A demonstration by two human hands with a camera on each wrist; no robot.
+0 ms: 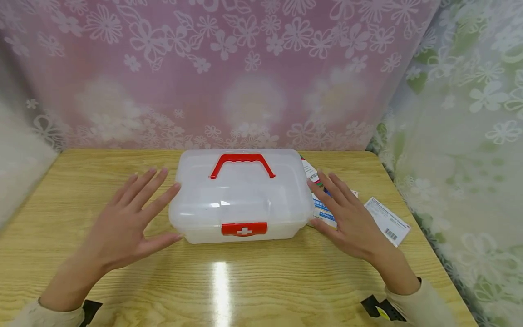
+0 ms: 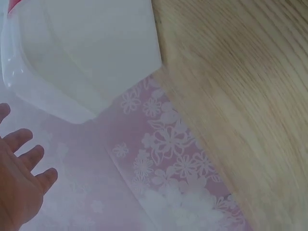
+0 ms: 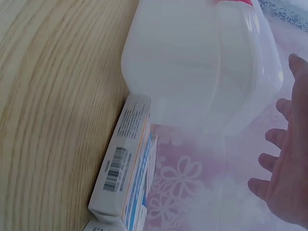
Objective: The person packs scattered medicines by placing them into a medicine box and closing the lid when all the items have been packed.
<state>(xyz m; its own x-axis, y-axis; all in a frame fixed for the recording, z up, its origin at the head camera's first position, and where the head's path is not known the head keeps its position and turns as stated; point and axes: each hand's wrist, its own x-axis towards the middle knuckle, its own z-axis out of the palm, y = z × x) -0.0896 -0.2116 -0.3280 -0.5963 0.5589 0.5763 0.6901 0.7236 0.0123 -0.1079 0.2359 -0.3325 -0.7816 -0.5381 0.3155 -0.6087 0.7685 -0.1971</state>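
1. Head view: a whitish, translucent plastic box [image 1: 245, 200] sits near the middle of the desk [image 1: 175, 286], lid down, in front of the pink curtain.
2. Its red clasp [image 1: 228, 230] bears a white cross, the one clear marking on it; a red handle [image 1: 244, 157] lies on the lid.
3. Both hands flank the box, fingers and thumbs spread wide, holding nothing. The left hand [image 1: 132, 213] is at its left side, the right hand [image 1: 349, 215] at its right. From the wrists, the visible fingers look apart from the plastic; I can't tell about the thumbs.
4. Just beyond the box's right side, partly behind the right hand, stands a blue-and-white carton [image 1: 324, 214]; its end shows a barcode and print too blurred to read.
5. Farther right lies a white carton [image 1: 386, 220], also barcoded, its small lettering illegible.
6. Forearms reach in from the near edge, in pale sleeves [image 1: 422, 309].
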